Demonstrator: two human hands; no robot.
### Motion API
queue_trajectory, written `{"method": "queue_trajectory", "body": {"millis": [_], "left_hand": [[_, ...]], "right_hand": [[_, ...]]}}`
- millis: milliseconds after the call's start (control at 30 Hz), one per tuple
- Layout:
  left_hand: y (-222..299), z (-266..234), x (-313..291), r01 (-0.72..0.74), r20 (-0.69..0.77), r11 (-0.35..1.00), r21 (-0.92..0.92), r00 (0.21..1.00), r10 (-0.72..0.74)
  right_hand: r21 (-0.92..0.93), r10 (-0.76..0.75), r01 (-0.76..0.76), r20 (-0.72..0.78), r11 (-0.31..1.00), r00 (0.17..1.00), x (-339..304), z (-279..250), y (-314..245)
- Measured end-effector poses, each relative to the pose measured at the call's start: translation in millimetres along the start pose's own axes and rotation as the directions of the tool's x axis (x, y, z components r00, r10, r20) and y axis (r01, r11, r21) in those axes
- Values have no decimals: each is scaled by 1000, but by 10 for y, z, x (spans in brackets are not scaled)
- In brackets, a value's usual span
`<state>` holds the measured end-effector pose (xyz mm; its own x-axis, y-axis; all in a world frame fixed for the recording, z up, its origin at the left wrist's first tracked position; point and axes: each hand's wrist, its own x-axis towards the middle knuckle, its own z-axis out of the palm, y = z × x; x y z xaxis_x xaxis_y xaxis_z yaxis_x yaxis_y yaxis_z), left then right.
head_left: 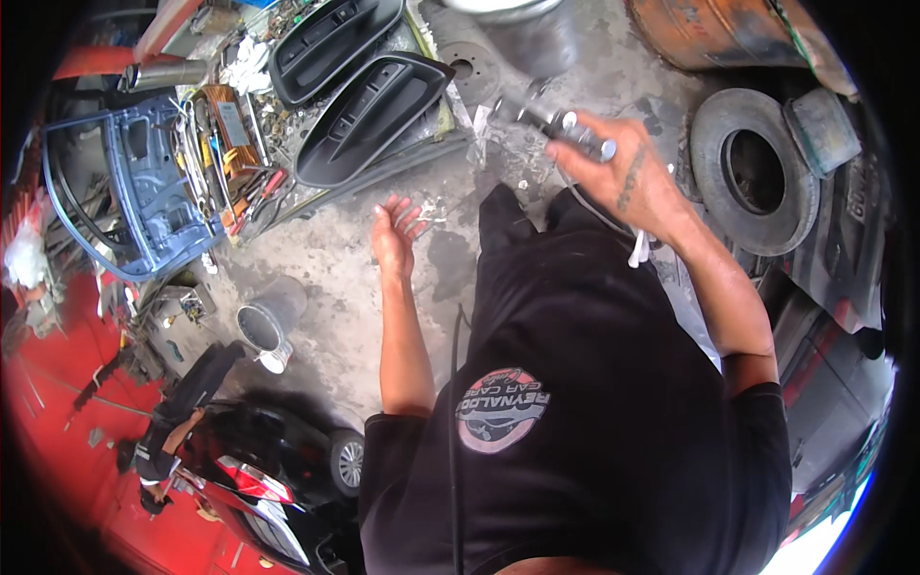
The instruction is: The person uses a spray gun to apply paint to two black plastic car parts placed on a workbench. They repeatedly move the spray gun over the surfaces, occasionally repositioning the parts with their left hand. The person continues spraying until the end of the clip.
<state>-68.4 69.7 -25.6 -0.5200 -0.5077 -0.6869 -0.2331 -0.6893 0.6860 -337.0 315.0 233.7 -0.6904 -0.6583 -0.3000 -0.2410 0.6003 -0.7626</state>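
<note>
My right hand (628,177) is wrapped round a silver and black spray gun (575,132), whose front end is smeared by motion. A blurred grey cup (537,43) with a pale top seems to sit on the gun. From below the hand a thin hose (599,209) runs down beside my leg. My left hand (395,235) is held out with its fingers apart and nothing in it. Closest to that hand is a black car door trim panel (359,129) on a low cluttered bench (383,161); a second black panel (331,48) lies behind it.
Left of the panels are hand tools (254,196) and a blue-grey car door shell (129,182). A bucket (264,321) stands on the floor. A black car (278,450) and another person (177,417) are at lower left. At right are a tire (714,172) and a rusty drum (709,34).
</note>
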Motion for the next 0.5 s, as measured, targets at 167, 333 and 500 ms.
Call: {"method": "queue_trajectory", "body": {"millis": [167, 333, 500], "left_hand": [[-558, -157, -111, 134, -74, 986, 101, 989, -127], [-783, -35, -348, 191, -129, 965, 179, 977, -169], [-1010, 15, -669, 198, -163, 941, 274, 974, -157]], "right_hand": [[76, 29, -23, -81, 997, 996, 94, -105, 105], [143, -86, 65, 148, 988, 985, -3, 152, 103], [171, -168, 142, 152, 975, 974, -105, 34, 128]]}}
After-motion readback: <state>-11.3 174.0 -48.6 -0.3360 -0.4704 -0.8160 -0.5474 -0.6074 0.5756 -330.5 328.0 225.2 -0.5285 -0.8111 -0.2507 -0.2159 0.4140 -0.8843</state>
